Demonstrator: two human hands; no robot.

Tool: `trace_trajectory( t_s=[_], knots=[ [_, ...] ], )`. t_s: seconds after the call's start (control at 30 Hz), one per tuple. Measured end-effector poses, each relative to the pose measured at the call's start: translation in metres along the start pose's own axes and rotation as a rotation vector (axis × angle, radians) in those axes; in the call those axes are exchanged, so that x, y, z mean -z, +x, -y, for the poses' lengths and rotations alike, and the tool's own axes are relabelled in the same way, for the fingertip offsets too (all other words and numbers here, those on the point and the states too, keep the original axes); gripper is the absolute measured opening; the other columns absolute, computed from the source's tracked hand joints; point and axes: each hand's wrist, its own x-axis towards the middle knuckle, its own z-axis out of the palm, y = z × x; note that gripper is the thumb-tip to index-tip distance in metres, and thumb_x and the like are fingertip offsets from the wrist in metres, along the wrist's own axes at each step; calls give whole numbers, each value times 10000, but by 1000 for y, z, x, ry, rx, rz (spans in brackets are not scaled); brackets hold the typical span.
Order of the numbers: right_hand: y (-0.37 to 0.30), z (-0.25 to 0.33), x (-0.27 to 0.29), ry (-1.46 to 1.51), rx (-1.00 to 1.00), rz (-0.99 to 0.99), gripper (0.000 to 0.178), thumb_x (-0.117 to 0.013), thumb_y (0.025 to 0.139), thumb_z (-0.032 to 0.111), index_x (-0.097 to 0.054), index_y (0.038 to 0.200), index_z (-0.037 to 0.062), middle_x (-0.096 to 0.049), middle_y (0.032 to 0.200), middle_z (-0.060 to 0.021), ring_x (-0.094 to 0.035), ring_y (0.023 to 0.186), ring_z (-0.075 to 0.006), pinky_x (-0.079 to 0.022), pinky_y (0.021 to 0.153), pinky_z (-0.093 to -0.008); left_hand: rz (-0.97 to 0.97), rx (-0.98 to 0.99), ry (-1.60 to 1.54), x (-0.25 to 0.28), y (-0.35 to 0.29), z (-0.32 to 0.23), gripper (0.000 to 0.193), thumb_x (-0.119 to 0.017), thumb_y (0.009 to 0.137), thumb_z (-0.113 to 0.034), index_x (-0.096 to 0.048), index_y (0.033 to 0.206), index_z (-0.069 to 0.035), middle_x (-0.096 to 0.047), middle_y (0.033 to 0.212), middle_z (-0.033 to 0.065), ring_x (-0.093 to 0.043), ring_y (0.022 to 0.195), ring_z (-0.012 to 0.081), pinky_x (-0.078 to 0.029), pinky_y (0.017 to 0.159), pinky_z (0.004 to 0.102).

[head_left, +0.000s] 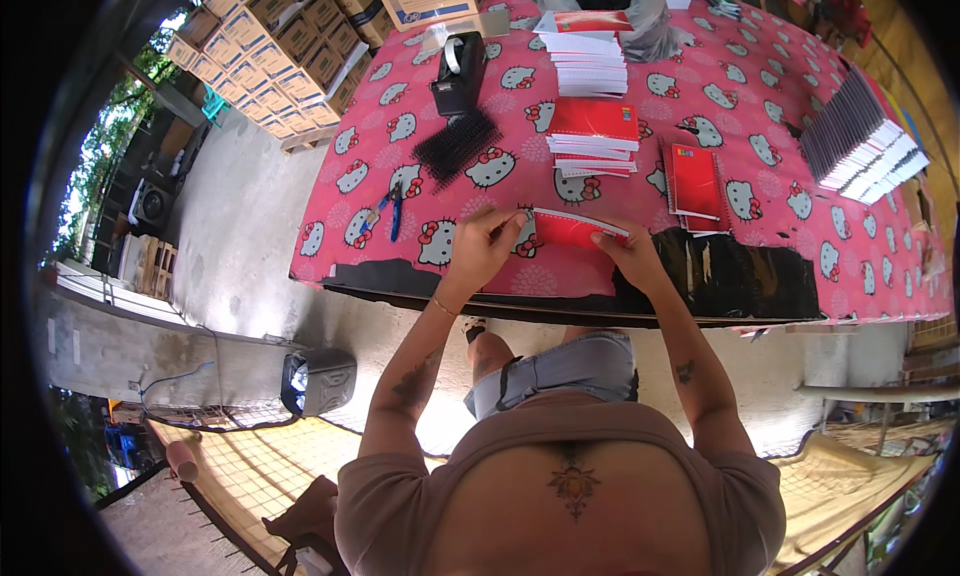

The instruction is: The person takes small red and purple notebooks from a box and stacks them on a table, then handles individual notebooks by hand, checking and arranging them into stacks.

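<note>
Over the table's near edge, my right hand [630,251] grips a small red notebook [565,232] by its right end, thumb on the cover. My left hand [485,246] is closed in a pinch at the notebook's left end; whatever lies between its fingertips is too small to make out. Just beyond stands a stack of red-covered notebooks [595,121], with another white-edged stack [585,66] behind it. Spiral-bound red notebooks [694,181] lie right of my hands. On the left are blue-handled cutters [396,219], a second hand tool [372,219] and a pile of black coils [458,148].
A pink patterned cloth [520,166] covers the table, with torn black sheeting [740,276] at its near edge. A black tape dispenser [460,74] stands far left. Bound notebooks [865,141] are stacked far right, and a plastic bag [650,21] sits behind. Cartons [270,61] rise beyond the table.
</note>
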Motion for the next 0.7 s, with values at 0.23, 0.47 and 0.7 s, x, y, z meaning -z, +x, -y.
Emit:
trace_trajectory(
  t_s=[0.23,0.47,0.7],
  knots=[
    [-2,1,4,-30,7,18,292,-662,934,118,-657,1201,0,-707,1009,-50,-592,933,-88,-484,849,-266,46,-176,46,3,18,-16,155,-683,898,-164,-678,1008,-55,-598,756,103,-579,628,295,-463,614,373],
    [-8,16,-11,48,21,-76,259,-656,931,111,-669,1159,-13,-714,985,-91,-611,895,-102,-492,824,-269,272,-131,300,10,23,-22,396,-651,914,-309,-587,1209,-51,-558,1226,151,-573,942,323,-437,799,457],
    [-15,37,-27,17,-41,-177,264,-656,932,114,-660,1160,-21,-702,942,-65,-594,855,-91,-487,772,-263,47,-289,796,-34,-46,-21,785,-494,941,-509,-330,1470,47,-349,1515,238,-305,1414,416,-125,1110,668]
  ],
)
